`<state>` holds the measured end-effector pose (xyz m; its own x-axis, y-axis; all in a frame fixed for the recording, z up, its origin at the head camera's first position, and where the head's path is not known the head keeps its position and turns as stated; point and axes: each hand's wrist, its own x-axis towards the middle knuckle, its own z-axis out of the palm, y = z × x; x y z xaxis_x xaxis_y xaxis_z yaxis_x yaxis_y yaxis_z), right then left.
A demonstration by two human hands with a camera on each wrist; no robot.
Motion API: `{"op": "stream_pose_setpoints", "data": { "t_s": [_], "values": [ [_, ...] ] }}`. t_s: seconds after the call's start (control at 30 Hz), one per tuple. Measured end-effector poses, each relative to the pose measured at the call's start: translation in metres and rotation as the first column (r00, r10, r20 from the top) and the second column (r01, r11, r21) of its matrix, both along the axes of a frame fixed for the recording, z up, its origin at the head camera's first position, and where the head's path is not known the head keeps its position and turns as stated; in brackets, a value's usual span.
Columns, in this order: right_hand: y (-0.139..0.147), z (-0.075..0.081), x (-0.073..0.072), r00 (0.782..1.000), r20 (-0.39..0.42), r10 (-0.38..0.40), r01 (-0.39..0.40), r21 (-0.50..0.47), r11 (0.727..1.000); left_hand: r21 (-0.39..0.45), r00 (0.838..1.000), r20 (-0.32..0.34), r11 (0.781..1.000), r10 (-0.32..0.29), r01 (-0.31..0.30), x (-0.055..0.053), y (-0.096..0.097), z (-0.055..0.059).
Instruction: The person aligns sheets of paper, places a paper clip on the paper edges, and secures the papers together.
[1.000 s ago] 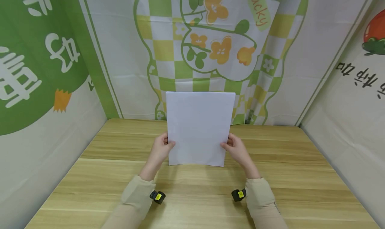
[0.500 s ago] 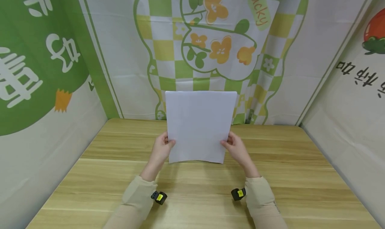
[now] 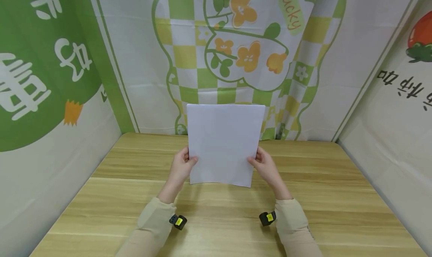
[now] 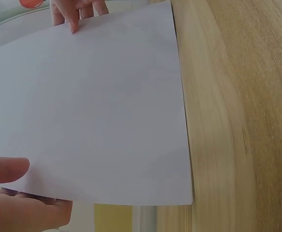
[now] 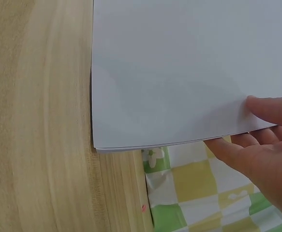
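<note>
A stack of blank white paper [image 3: 224, 140] stands nearly upright over the middle of the wooden table. My left hand [image 3: 181, 166] pinches its left edge, thumb on the near face and fingers behind. On the opposite edge my right hand [image 3: 264, 167] grips it the same way, low down. In the right wrist view, the corner of the paper [image 5: 170, 82] shows more than one sheet, slightly fanned. The left wrist view has the paper [image 4: 97, 111] with both hands at its edges. Whether the lower edge touches the table is hard to tell.
The wooden table [image 3: 222, 219] spreads under both forearms. A patterned cloth [image 3: 189, 73] hangs behind its far edge, with printed cloth walls [image 3: 67, 167] at both sides. A small black device with a yellow label [image 3: 179, 221] sits at each wrist.
The paper rose slightly and its lower edge bowed half a second ago, then it came back down a little. Both hands keep their grip in nearly the same place.
</note>
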<state>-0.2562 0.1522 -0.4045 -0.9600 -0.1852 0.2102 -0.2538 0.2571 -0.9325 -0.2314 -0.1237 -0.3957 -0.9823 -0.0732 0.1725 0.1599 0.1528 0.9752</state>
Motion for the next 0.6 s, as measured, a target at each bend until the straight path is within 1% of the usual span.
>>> {"op": "stream_pose_setpoints", "data": {
  "t_s": [0.2, 0.37, 0.6],
  "values": [
    [0.0002, 0.0008, 0.0005, 1.0, 0.004, -0.01, 0.01, 0.029, 1.0, 0.006, 0.999, 0.032, 1.0, 0.006, -0.006, 0.0003, 0.0007, 0.0012],
    [-0.0005, -0.0003, -0.0001, 1.0, 0.009, -0.013, 0.013, 0.025, 1.0, 0.019, 1.0, 0.028, 1.0, -0.001, 0.0, -0.0015, 0.0027, -0.0001],
    [-0.0009, 0.0002, -0.0001, 1.0, 0.008, -0.008, 0.007, 0.016, 1.0, 0.071, 1.0, 0.03, 0.997, 0.004, -0.006, -0.0022, 0.0055, -0.002]
  ]
}}
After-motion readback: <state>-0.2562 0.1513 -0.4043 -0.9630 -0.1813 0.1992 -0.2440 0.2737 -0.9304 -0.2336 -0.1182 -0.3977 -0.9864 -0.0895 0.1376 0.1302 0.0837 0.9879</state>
